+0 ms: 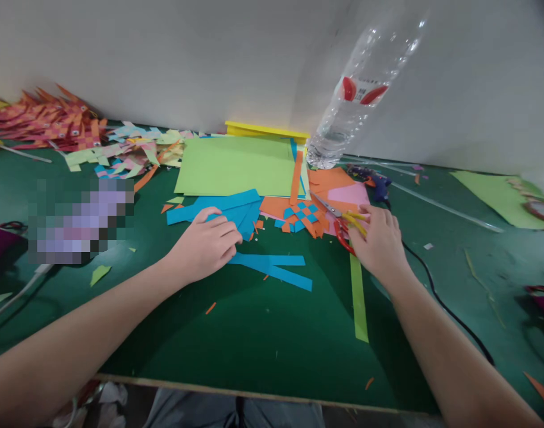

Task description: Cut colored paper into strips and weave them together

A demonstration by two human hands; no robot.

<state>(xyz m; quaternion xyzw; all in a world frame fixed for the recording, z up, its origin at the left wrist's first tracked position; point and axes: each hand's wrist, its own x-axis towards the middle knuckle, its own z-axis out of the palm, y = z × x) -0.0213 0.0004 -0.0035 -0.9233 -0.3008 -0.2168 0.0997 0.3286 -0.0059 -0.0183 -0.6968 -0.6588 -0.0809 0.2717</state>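
Observation:
My left hand [209,244] is closed on the ends of two blue paper strips [287,274], which fan out to the right over the table. Just beyond it lies a pile of wider blue paper strips [238,205]. At the right, my right hand [379,244] has its thumb and fingers around the handles of a pair of scissors [333,210] with red and yellow grips. The blades point away to the left. A blue and orange woven paper piece [302,216] lies beside the scissors. Below my right hand is a light green paper strip [359,303].
Light green sheets [236,166] lie at the back, near a tilted-looking water bottle [356,95]. A dark blue glue gun [379,184] trails a black cord [436,285] rightward. Orange woven paper pieces [53,122] and a blurred-out purple object [82,226] are at left.

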